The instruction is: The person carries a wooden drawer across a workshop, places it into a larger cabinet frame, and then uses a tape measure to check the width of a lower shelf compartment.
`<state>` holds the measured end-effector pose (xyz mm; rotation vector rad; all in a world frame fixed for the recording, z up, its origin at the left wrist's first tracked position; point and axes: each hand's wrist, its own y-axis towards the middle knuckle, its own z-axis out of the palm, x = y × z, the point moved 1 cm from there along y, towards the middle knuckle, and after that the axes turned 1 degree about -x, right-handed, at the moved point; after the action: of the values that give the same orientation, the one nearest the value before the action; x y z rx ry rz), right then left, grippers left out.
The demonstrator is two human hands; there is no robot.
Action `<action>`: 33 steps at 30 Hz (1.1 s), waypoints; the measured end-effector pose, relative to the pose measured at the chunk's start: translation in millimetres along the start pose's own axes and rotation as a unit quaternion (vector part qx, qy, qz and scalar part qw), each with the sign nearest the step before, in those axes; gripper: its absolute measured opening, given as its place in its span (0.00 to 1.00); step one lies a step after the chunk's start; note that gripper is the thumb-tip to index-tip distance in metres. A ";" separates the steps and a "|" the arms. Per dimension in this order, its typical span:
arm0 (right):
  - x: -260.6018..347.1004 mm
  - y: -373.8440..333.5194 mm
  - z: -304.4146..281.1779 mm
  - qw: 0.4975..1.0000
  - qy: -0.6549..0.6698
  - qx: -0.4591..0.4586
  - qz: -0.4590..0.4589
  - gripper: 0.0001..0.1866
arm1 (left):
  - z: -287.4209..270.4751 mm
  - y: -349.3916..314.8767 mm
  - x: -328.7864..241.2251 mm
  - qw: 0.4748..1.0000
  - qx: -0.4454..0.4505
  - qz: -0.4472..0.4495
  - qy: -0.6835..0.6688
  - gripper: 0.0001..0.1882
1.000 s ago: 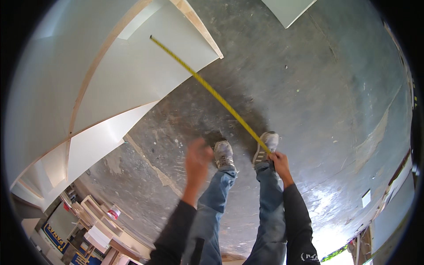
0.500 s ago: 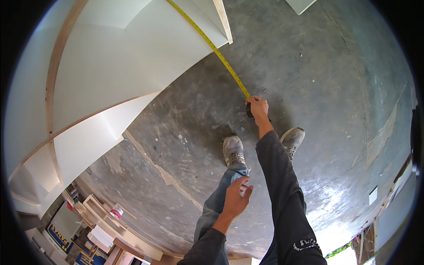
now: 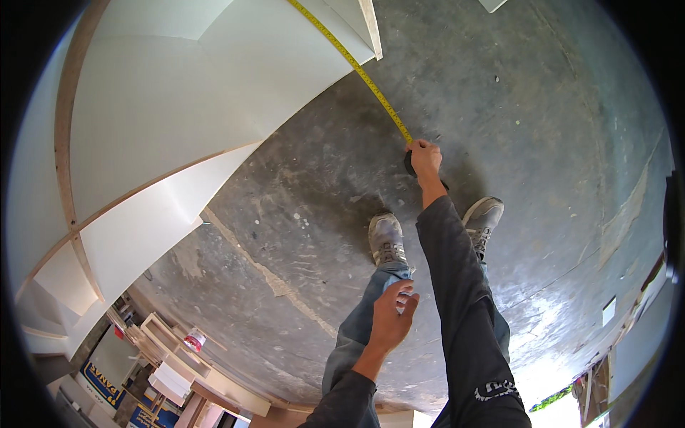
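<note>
A yellow tape measure [image 3: 371, 87] is pulled out, its blade running from my right hand up and left over the edge of a white cabinet [image 3: 164, 114]. The blade's far end lies beyond the upper edge of view. My right hand [image 3: 427, 158] is closed around the tape measure's dark case, which shows only partly beside the fingers. In front of my left leg hangs my left hand [image 3: 392, 317], its fingers loosely bent and apart. I see nothing held in it.
Wooden edging [image 3: 63, 135] runs along the cabinet's compartments. My shoes [image 3: 387, 237] stand on the stained concrete floor [image 3: 285, 207]. Wooden frames [image 3: 175, 349] and a small red-and-white tub [image 3: 194, 339] are at lower left. A white panel corner [image 3: 492, 4] shows at the top.
My right hand and the tape measure have shifted slightly up and right in view, with the blade still extended. My left hand has moved slightly right, and the whole view has shifted a little.
</note>
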<state>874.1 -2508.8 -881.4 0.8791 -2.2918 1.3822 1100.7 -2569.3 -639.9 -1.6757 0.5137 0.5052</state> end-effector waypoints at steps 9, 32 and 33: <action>-1.5 6.9 -0.4 1.000 0.013 -0.002 0.009 0.11 | -0.7 3.0 -6.9 0.999 0.001 -0.036 -0.033 0.16; -22.7 6.3 -3.1 1.000 -0.009 -0.003 -0.007 0.09 | 2.7 4.7 -5.3 0.997 -0.005 -0.047 -0.055 0.14; -23.0 7.7 -4.6 1.000 -0.013 -0.004 -0.008 0.09 | 3.6 5.3 -6.9 0.997 -0.003 -0.047 -0.057 0.14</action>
<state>886.4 -2494.3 -897.2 0.9160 -2.3030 1.3607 1091.8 -2566.2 -640.5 -1.6578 0.3485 0.5302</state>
